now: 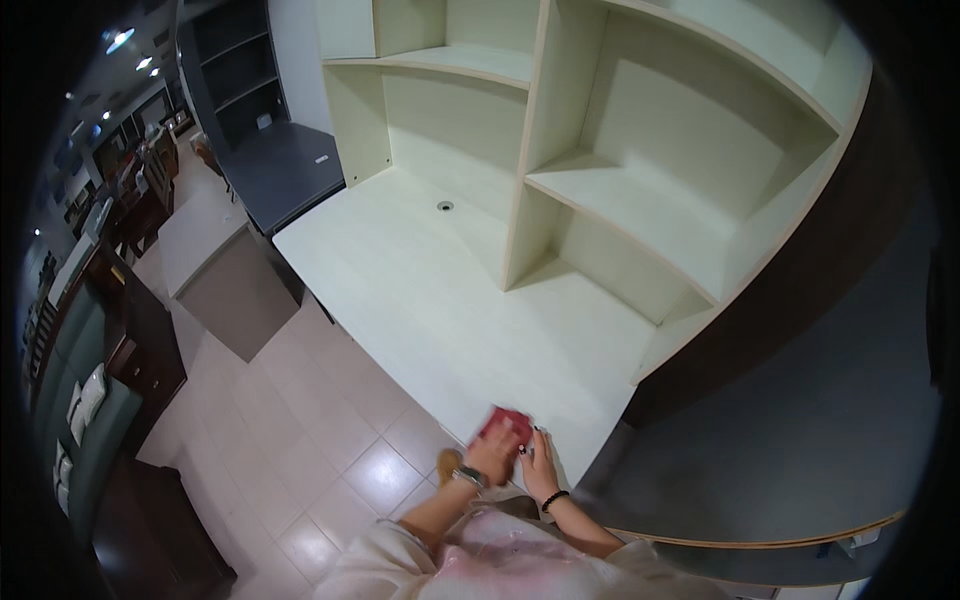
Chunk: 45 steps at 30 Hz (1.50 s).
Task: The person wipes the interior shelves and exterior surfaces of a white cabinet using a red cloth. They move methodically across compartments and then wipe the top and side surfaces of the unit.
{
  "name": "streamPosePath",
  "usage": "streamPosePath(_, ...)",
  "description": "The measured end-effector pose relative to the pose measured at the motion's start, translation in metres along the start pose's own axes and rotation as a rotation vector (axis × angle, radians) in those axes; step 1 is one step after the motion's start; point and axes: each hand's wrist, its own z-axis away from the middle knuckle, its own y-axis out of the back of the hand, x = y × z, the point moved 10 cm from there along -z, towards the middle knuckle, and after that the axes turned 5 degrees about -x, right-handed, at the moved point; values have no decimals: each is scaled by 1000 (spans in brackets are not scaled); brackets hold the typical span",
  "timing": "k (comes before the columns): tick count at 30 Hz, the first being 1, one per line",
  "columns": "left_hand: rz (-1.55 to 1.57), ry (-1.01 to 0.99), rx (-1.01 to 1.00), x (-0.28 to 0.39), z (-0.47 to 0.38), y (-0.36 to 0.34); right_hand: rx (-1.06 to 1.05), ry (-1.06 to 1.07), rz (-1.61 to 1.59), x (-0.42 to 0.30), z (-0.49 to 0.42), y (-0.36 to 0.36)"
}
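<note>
A pale desk top [442, 300] with a shelf hutch [517, 172] on it lies before me. Near its front edge, toward the right end, my left hand [495, 454], with a watch on the wrist, presses on a red cloth [511, 421]. Part of the cloth is hidden under the fingers, and it looks slightly blurred. Close beside it, my right hand [540, 466], wearing a black bead bracelet, rests on the desk top near the cloth, its fingers apart. Whether its fingertips touch the cloth is unclear.
A dark grey surface [720, 450] with a curved edge lies on the right. On the left stand a dark desk with shelves [281, 169], a grey-brown cabinet [232, 292] and dark wooden furniture [142, 352]. A round cable hole [445, 205] sits in the desk top.
</note>
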Motion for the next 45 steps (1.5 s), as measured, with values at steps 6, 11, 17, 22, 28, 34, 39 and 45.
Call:
streamPosePath(6,-9,-221,-225,10,-11,-11,103,-57,-5,-15,-57,7)
streamPosePath(11,-8,-95,-129,-70,-51,30,210,-150,-47,-2,-86,6)
streamPosePath(17,-9,322,49,-250,-67,102,177,-145,26,-15,-115,-15)
streamPosePath(22,-11,634,160,-346,-51,143,159,-131,29,-28,-121,-13)
streamPosePath(28,-49,595,138,-309,-106,133,290,-248,-10,-13,-102,11)
streamPosePath(34,44,162,-26,-171,-178,74,348,-270,-33,-13,-92,10)
streamPosePath(39,659,-76,0,-101,-174,77,325,-168,114,-28,-123,18)
streamPosePath(45,197,91,100,-164,-147,111,130,-118,430,-45,-185,-4)
